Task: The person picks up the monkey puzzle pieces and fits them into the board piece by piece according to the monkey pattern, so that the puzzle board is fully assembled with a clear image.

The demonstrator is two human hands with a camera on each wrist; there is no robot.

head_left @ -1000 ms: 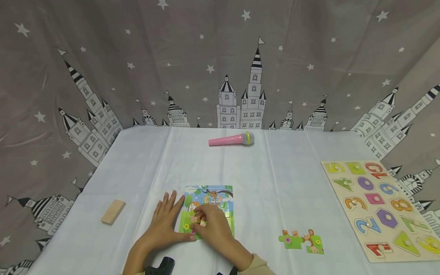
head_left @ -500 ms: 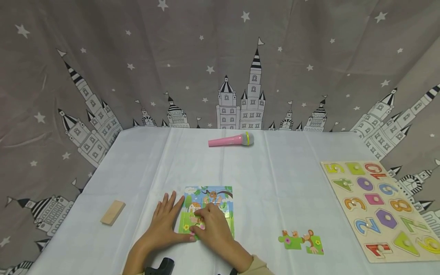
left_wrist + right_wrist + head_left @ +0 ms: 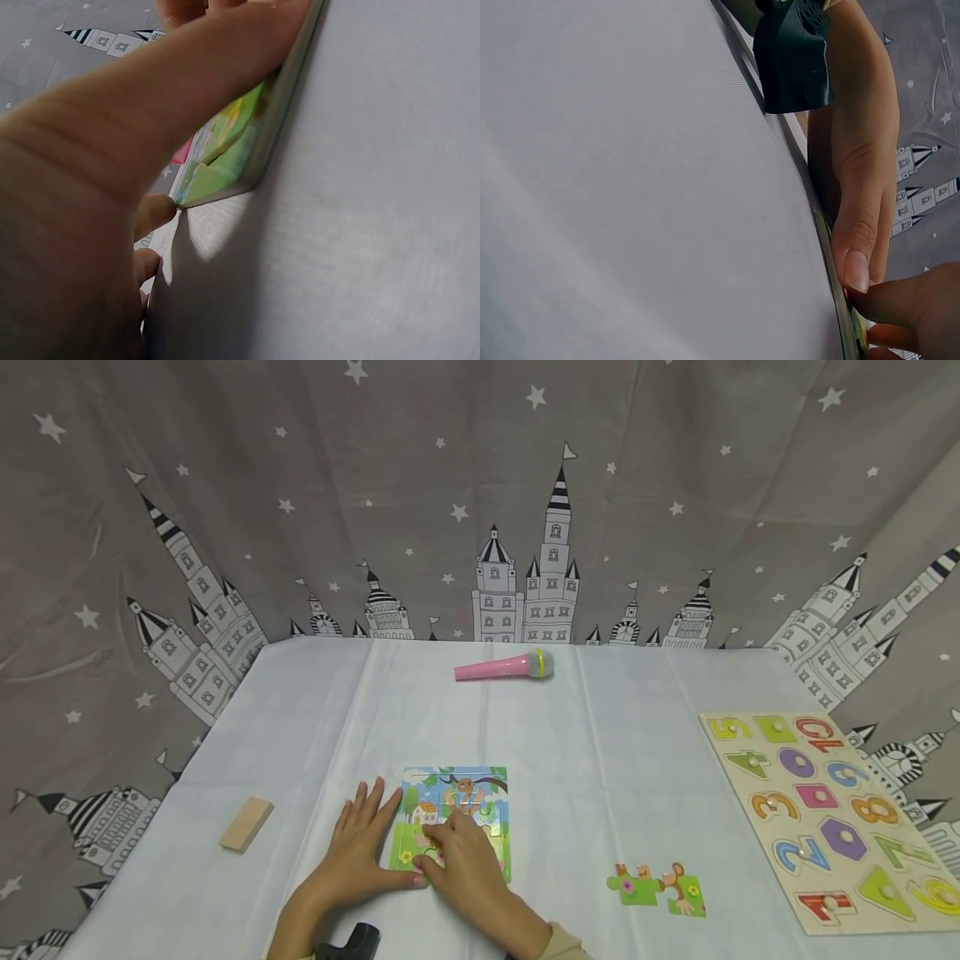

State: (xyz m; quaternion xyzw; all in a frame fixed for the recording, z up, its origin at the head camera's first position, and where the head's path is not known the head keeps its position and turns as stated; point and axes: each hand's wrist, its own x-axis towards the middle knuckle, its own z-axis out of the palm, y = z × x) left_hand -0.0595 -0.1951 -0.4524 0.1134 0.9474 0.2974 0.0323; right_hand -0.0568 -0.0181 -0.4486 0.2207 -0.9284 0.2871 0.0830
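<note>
A picture puzzle board [image 3: 491,778] with a squirrel and a house lies near the front of the table. My left hand [image 3: 356,852] rests at its left side, fingers straight and spread, the thumb along the front edge. In the left wrist view, a fingertip meets a corner of the board [image 3: 225,174]. Over the board's lower middle, my right hand [image 3: 472,864] pinches a small puzzle piece [image 3: 431,843] between thumb and forefinger, down at the surface. The hand hides much of the board's lower right and part of the piece.
Two green puzzle pieces [image 3: 639,888] with monkey parts lie to the right. Further right is a wooden number board [image 3: 817,843]. A pink toy microphone [image 3: 495,667] lies at the back, a wooden block [image 3: 247,824] at the left. A castle-print curtain [image 3: 420,527] hangs behind.
My right hand has lowered the puzzle piece from a tilt to nearly flat in the board, its fingers shifting slightly. My left hand stays put.
</note>
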